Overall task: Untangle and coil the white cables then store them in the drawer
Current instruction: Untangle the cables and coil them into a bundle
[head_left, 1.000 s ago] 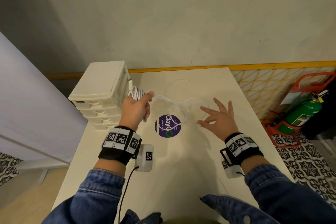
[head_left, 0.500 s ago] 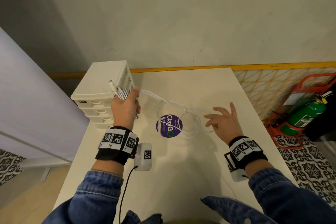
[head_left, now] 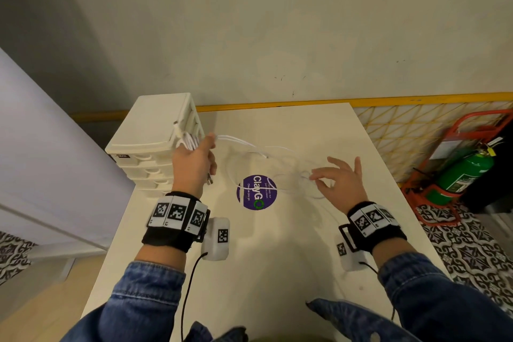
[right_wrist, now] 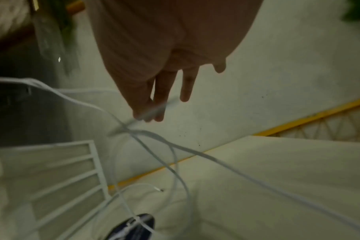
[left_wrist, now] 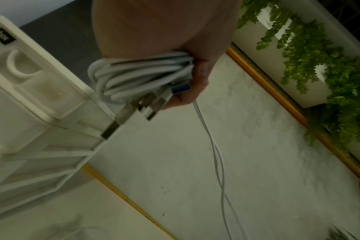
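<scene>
Pale plaster wall (head_left: 277,22) backs a cream table (head_left: 277,272), with a yellow rail along the wall's foot and a green fire extinguisher (head_left: 466,172) in a red stand off to the right. On the table's far left corner stands a cream drawer unit (head_left: 150,133), all its drawers closed as far as the head view shows. A round purple sticker (head_left: 256,192) marks the middle of the tabletop.

White cables (head_left: 266,155) run from the drawer unit's corner across the table, over the sticker and toward the right side, in loose, crossing loops. The left hand (head_left: 194,164) is raised beside the drawer unit, fingers curled round a wound bundle (left_wrist: 140,78) of cable with several plug ends sticking out of it; two thin strands trail down from the fist. The right hand (head_left: 340,180) hovers over the loose loops with fingers spread and relaxed. In the right wrist view a strand crosses its fingertips (right_wrist: 158,113), but blur hides whether it is pinched.

Coiling seems to be partly done: some length is gathered, much lies slack and crossed. Next, the right hand likely needs to pick one strand, free it from the crossings, and feed it to the bundle. The drawer then needs opening.
</scene>
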`<action>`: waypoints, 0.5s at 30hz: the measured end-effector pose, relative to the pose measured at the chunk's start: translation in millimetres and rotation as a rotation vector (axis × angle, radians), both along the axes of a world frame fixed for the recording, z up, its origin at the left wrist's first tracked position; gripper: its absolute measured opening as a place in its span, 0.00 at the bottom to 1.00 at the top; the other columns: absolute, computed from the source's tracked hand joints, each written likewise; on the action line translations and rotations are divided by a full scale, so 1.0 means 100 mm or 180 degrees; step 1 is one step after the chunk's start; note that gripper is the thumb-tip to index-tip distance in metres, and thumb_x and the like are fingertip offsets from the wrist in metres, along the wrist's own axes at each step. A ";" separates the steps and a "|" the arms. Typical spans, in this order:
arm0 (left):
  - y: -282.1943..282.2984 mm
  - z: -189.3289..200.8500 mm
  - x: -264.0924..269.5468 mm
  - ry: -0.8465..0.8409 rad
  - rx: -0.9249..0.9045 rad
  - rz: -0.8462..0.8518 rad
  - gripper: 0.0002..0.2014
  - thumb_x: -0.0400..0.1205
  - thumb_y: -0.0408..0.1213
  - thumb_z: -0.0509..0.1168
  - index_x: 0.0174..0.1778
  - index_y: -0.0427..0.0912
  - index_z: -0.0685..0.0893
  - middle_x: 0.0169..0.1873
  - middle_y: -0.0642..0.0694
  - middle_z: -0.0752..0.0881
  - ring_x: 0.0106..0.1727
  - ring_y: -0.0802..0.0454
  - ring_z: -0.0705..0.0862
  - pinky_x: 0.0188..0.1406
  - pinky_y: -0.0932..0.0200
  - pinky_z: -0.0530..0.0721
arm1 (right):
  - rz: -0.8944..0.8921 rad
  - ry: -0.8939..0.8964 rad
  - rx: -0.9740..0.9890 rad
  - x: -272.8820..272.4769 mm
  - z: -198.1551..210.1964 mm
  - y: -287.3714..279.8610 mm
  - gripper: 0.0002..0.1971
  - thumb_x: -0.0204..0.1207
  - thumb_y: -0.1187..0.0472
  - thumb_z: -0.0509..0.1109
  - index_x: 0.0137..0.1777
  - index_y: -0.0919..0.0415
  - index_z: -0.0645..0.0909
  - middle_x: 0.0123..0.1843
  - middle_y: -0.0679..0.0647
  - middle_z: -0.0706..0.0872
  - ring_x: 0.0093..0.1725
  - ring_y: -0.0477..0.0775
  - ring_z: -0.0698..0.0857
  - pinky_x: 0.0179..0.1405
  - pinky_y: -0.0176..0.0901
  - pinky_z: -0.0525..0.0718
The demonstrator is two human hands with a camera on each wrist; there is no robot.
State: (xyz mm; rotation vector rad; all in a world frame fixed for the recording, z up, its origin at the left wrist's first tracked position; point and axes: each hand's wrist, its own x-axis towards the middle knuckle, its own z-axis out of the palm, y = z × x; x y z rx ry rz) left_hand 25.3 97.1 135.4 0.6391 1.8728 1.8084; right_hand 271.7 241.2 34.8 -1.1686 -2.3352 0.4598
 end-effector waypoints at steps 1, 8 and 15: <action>0.00 0.00 0.03 0.0035 -0.0050 -0.0188 0.13 0.81 0.41 0.66 0.32 0.41 0.77 0.12 0.52 0.74 0.13 0.55 0.71 0.16 0.63 0.70 | 0.0009 0.0397 0.0007 -0.04 0.03 -0.03 0.08 0.70 0.60 0.72 0.41 0.44 0.86 0.48 0.41 0.88 0.67 0.52 0.78 0.79 0.65 0.40; 0.11 0.03 0.32 0.0019 -0.0148 -0.1146 0.18 0.83 0.42 0.64 0.28 0.40 0.74 0.11 0.51 0.69 0.12 0.50 0.68 0.18 0.59 0.69 | 0.0871 0.0778 -0.0422 -0.59 0.44 -0.28 0.33 0.72 0.47 0.70 0.76 0.53 0.64 0.73 0.53 0.74 0.72 0.51 0.71 0.74 0.49 0.64; 0.00 0.01 0.12 0.0218 -0.0442 -0.1451 0.19 0.83 0.47 0.63 0.28 0.40 0.75 0.11 0.50 0.70 0.13 0.50 0.69 0.21 0.59 0.71 | 0.0563 0.1624 -0.0590 -0.56 0.56 -0.27 0.06 0.81 0.61 0.62 0.49 0.58 0.81 0.37 0.45 0.80 0.35 0.35 0.77 0.38 0.23 0.72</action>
